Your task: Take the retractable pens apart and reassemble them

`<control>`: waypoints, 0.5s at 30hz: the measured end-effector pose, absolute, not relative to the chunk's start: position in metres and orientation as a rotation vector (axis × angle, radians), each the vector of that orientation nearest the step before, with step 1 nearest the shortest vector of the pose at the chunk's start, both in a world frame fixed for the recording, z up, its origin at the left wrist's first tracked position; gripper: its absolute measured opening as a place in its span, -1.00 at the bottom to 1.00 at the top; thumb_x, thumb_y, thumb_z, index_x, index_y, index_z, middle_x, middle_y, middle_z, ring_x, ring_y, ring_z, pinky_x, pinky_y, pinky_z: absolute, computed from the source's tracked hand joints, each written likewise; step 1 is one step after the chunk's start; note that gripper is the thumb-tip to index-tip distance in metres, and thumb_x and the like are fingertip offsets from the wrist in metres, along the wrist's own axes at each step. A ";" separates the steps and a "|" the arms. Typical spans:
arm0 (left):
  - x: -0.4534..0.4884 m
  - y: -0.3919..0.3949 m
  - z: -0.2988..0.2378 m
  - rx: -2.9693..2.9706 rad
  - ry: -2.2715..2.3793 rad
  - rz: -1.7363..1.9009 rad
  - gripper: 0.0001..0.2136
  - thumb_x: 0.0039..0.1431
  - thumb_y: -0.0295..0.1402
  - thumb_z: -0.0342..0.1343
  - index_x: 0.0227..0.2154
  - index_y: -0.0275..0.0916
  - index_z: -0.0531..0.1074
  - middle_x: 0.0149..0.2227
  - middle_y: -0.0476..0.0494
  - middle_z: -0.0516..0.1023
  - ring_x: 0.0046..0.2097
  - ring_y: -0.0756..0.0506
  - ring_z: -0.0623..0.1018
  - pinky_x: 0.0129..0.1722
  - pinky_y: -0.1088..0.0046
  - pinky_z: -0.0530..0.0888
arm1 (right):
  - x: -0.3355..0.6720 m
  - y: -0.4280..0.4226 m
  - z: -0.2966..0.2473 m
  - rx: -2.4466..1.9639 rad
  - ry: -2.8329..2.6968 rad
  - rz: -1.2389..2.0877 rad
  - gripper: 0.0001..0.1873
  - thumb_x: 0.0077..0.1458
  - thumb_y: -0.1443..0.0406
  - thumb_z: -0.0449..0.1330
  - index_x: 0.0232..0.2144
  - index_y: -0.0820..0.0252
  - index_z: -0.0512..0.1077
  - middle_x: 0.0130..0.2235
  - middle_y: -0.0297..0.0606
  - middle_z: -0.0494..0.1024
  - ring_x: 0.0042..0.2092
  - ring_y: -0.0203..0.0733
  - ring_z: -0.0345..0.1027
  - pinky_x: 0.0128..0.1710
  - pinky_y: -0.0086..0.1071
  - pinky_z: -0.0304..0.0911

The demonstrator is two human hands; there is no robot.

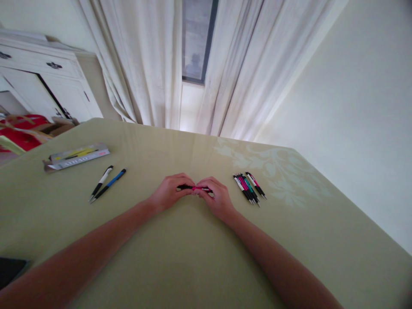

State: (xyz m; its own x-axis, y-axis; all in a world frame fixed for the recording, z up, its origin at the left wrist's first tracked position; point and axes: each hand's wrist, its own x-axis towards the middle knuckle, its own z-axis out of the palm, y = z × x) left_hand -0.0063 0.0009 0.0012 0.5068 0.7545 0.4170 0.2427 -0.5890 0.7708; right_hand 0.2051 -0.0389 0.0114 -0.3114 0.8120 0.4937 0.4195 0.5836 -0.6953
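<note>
Both of my hands meet at the middle of the table (193, 249), holding one pink and black pen (197, 188) level between them. My left hand (171, 191) pinches its black end. The fingers of my right hand (219, 198) are closed round the pink part and the other end. Fingertips hide some of the pen. Right of my hands lies a row of pens (245, 189) in white, pink and green with black grips, and a pink and white pen (256, 185) sits beside it. To the left, a white pen (102, 181) and a blue pen (109, 185) lie side by side.
An opened pen box (79, 158) lies at the table's far left. A dark flat object (12, 270) is at the near left edge. Beyond the table stand a white cabinet (51, 77), red packages (27, 128) and long curtains (151, 64). A wall (360, 107) rises on the right.
</note>
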 end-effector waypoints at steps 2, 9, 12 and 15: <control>-0.006 0.000 0.001 2.146 0.827 0.986 -0.79 0.27 -0.14 0.20 -0.24 -0.15 0.62 -0.26 -0.14 0.64 -0.24 -0.12 0.60 -0.18 0.37 0.49 | 0.207 -0.039 0.011 -1.061 -1.963 0.627 -0.85 0.33 0.18 0.16 -0.18 0.11 0.46 -0.32 -0.32 0.56 -0.30 -0.23 0.47 -0.26 -0.38 0.40; -0.003 -0.006 0.005 2.139 0.952 0.871 -0.76 0.32 -0.13 0.12 -0.15 -0.19 0.44 -0.25 -0.08 0.62 -0.23 -0.11 0.59 -0.19 0.39 0.50 | 0.207 -0.040 0.010 -1.105 -1.887 0.658 -0.84 0.29 0.21 0.19 -0.12 0.13 0.37 -0.28 -0.32 0.56 -0.31 -0.27 0.46 -0.31 -0.45 0.32; -0.004 -0.006 0.005 2.167 0.947 0.888 -0.79 0.33 -0.15 0.10 -0.17 -0.19 0.42 -0.22 -0.09 0.61 -0.19 -0.11 0.59 -0.16 0.37 0.50 | 0.208 -0.038 0.010 -1.119 -1.863 0.689 -0.85 0.26 0.19 0.23 -0.19 0.12 0.41 -0.30 -0.33 0.58 -0.31 -0.25 0.47 -0.30 -0.45 0.32; -0.004 -0.006 0.003 2.199 0.966 0.931 -0.79 0.33 -0.16 0.11 -0.18 -0.20 0.42 -0.23 -0.09 0.57 -0.19 -0.11 0.57 -0.20 0.40 0.49 | 0.209 -0.036 0.012 -1.101 -1.862 0.758 -0.85 0.27 0.18 0.22 -0.22 0.13 0.45 -0.31 -0.34 0.60 -0.29 -0.24 0.49 -0.27 -0.43 0.33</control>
